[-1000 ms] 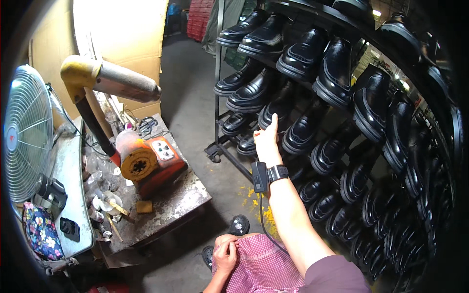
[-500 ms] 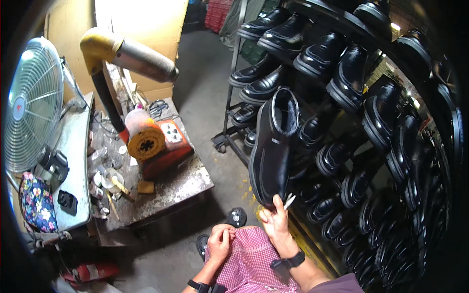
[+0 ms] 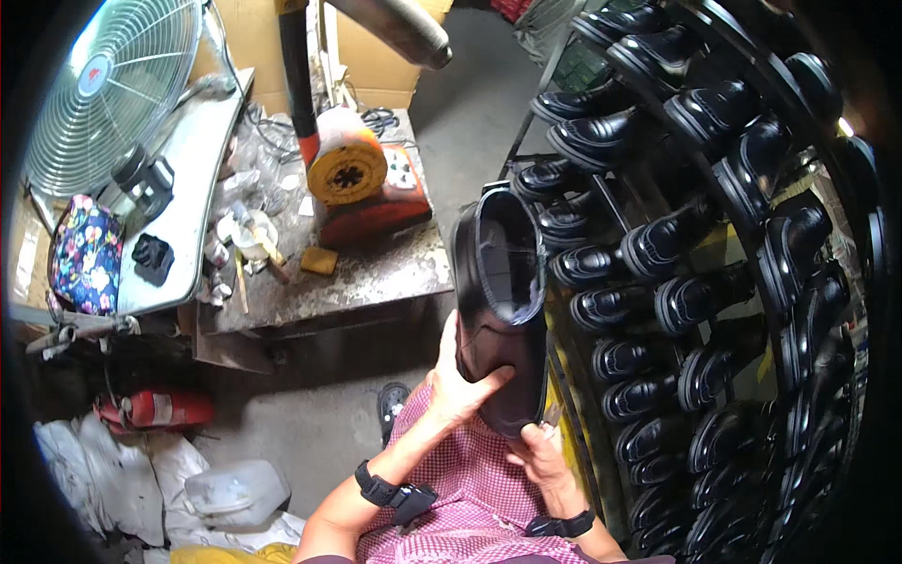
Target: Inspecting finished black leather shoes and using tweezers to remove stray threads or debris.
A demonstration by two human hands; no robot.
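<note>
A black leather shoe (image 3: 498,362) is held up over my lap, its opening turned up and away from me and its toe toward me. Around its left side my left hand (image 3: 460,385) is closed, with the thumb lying across the upper. My right hand (image 3: 542,453) grips the toe at the lower end. A small pale, pointed piece sticks out by the right fingers; its kind is too unclear to name. Both wrists wear black straps. A red-and-white checked apron (image 3: 442,470) covers my lap.
On my right stands a rack (image 3: 556,357) with many black shoes. To the left, a worn workbench (image 3: 395,291) carries an orange machine (image 3: 376,211), a yellow block (image 3: 319,260) and small tools. Beyond are a fan (image 3: 113,94), a red fire extinguisher (image 3: 160,409) and a plastic jug (image 3: 235,491).
The shoe has come down and nearer, turning so its opening shows more. My left hand has left my lap and taken hold of its side. The view has shifted.
</note>
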